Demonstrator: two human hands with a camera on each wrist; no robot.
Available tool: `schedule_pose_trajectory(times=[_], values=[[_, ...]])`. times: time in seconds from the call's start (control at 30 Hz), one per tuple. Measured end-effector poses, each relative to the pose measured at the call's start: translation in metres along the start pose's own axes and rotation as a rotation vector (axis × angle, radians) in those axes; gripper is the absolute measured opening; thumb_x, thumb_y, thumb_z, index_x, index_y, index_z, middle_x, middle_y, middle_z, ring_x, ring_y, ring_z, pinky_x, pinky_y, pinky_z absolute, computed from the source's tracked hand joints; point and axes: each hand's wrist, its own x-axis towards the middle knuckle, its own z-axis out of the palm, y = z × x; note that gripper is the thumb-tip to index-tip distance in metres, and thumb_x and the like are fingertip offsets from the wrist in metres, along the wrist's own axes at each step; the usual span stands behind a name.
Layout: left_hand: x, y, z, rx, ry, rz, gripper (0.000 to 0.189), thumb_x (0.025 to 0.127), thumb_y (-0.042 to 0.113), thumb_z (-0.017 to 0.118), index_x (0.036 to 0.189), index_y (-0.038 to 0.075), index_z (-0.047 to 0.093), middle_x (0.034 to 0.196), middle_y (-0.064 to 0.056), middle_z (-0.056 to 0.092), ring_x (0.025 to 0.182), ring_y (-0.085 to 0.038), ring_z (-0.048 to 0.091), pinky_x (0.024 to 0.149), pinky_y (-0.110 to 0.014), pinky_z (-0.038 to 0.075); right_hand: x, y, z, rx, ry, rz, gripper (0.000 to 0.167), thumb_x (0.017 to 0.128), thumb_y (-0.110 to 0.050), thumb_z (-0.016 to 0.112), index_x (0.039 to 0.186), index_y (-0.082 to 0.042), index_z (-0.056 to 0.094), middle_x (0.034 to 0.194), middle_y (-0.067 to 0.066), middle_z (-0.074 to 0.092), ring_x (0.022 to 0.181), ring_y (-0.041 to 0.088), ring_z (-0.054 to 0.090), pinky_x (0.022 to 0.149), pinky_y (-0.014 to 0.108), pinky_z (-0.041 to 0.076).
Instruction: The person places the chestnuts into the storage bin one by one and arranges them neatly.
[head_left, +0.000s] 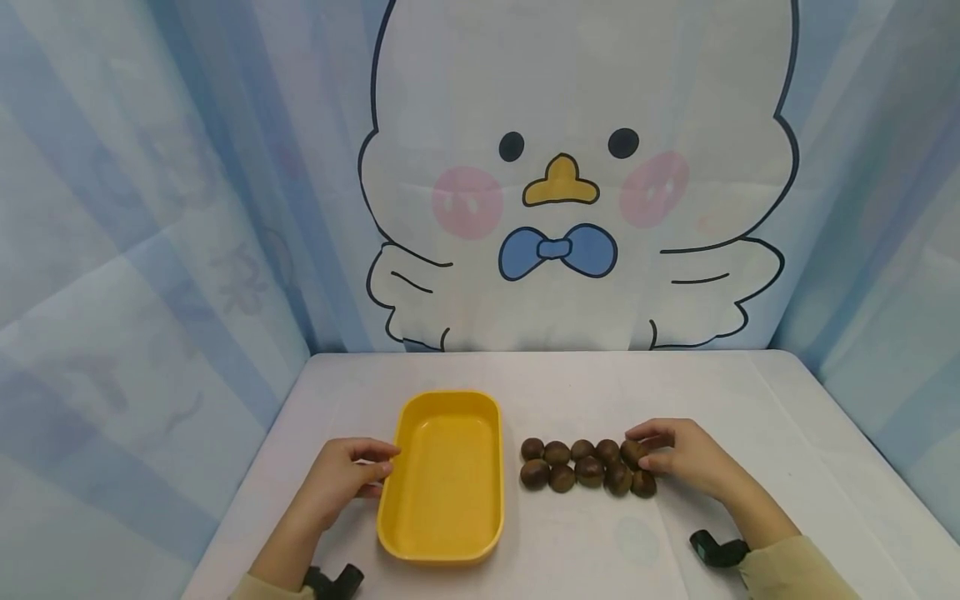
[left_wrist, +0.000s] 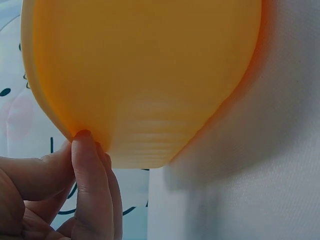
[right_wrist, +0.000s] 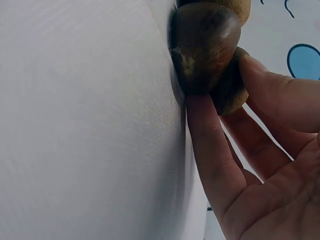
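Note:
A shallow yellow plastic tray (head_left: 448, 546) with a raised rim lies on the table, left of centre. My left hand (head_left: 348, 477) pinches its left rim between thumb and fingers; the left wrist view shows the fingertips (left_wrist: 84, 142) right at the edge. Several brown chestnuts sit to the right of the tray in two rows. Around the chestnut (head_left: 632, 453) at the right end of the back row, my right hand (head_left: 686, 454) has its thumb and fingers. Up close, the thumb rests against that dark chestnut (right_wrist: 232, 92), and another finger meets a neighbouring chestnut (right_wrist: 207, 45).
The table (head_left: 577, 558) has a pale cloth cover. Behind it hangs a curtain (head_left: 555, 308) printed with a cartoon bird in a blue bow tie, and blue-white curtains close in both sides. Black wrist devices (head_left: 718, 550) sit by both cuffs.

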Motion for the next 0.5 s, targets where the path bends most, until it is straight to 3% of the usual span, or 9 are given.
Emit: schedule_pose_trajectory(times=[0.5], values=[[0.0019, -0.0020, -0.0004, -0.036, 0.008, -0.005, 0.024, 0.096, 0.001, 0.077, 0.119, 0.006, 0.081, 0.109, -0.010, 0.075, 0.081, -0.020, 0.067, 0.074, -0.032, 0.067, 0.0026, -0.0004, -0.0003, -0.059, 0.003, -0.011, 0.039, 0.086, -0.013, 0.086, 0.123, -0.008, 0.076, 0.117, 0.006, 0.079, 0.115, 0.028, 0.070, 0.098, 0.047, 0.054]])
